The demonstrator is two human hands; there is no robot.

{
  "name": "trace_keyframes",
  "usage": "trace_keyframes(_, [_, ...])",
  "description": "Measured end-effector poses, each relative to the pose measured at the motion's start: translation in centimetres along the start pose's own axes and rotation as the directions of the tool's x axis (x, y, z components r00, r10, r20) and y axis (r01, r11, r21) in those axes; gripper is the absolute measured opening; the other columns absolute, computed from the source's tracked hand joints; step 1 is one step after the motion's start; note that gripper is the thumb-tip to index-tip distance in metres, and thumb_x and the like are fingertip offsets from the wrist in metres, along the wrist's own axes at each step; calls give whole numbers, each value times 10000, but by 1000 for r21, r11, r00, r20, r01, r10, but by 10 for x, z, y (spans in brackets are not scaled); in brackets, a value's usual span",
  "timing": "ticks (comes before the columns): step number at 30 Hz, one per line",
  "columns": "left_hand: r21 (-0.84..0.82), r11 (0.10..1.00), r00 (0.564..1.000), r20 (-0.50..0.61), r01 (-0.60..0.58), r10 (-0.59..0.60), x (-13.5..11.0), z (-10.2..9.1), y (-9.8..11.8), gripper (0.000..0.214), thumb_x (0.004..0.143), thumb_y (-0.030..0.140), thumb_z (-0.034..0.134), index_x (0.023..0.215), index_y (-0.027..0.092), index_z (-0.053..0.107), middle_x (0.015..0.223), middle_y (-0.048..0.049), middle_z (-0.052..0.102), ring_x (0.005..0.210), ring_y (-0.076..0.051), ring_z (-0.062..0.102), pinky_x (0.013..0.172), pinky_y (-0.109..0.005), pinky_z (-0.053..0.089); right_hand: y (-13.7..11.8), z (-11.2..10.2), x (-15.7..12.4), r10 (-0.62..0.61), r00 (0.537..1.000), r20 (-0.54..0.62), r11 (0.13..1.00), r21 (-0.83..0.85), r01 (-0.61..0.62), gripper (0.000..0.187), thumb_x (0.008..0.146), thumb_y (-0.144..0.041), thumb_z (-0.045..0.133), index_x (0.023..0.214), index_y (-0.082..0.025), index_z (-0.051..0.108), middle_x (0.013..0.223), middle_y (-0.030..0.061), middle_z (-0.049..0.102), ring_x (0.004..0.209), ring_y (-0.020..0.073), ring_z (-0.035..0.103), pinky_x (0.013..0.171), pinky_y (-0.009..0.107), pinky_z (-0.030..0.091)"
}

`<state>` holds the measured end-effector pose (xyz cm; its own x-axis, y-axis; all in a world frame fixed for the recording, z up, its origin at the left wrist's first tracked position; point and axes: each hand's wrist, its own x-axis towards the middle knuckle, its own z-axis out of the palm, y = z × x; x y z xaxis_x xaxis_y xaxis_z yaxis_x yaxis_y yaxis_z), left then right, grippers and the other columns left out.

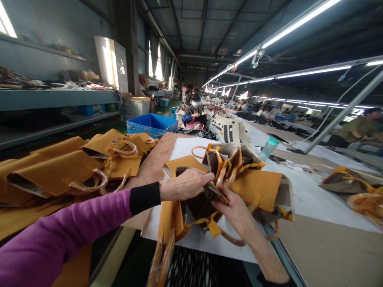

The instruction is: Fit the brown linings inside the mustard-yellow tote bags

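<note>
Centre of frame: a bag [257, 185] is laid on the surface [311, 195]. Its open rim is held from above by the left hand [185, 184] and from below by the right hand [236, 213], each grip closed on it. A pile [60, 171] of similar pieces is seen at left.

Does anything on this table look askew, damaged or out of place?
Nothing looks damaged. The yellow bag held by the left hand and right hand sags on its side; the bags at left lie in a loose heap.
</note>
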<state>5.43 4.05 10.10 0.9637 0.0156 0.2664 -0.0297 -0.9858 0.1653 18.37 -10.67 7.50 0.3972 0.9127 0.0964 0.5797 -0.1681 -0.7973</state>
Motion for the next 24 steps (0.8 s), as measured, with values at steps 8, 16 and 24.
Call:
trace_keyframes(8, [-67, 995, 997, 48, 69, -66, 5, 4, -12, 94, 762, 230, 597, 842, 189, 625, 760, -6, 643, 728, -172, 598, 603, -235, 400, 1, -8, 16, -35, 996, 83, 995, 100, 26, 297, 709, -223, 531, 984, -181, 635, 821, -10, 666, 793, 180, 591, 723, 272, 440])
trace_keyframes(16, [-26, 1000, 1000, 10, 9, -9, 15, 15, 8, 168, 774, 115, 493, 894, 188, 586, 792, -9, 634, 712, -160, 590, 597, -229, 398, 32, -6, 14, 17, 1000, -3, 995, 102, -17, 269, 681, -274, 629, 936, -197, 594, 830, -11, 638, 779, 171, 556, 720, 273, 423])
trace_keyframes(24, [74, 988, 990, 55, -136, 132, 11, 8, 16, 170, 821, 144, 451, 981, 165, 503, 753, -21, 603, 662, -156, 566, 573, -227, 396, 51, -10, 21, 5, 998, 57, 983, 183, -16, 338, 668, -369, 666, 937, -183, 579, 809, -13, 615, 761, 167, 540, 667, 263, 418])
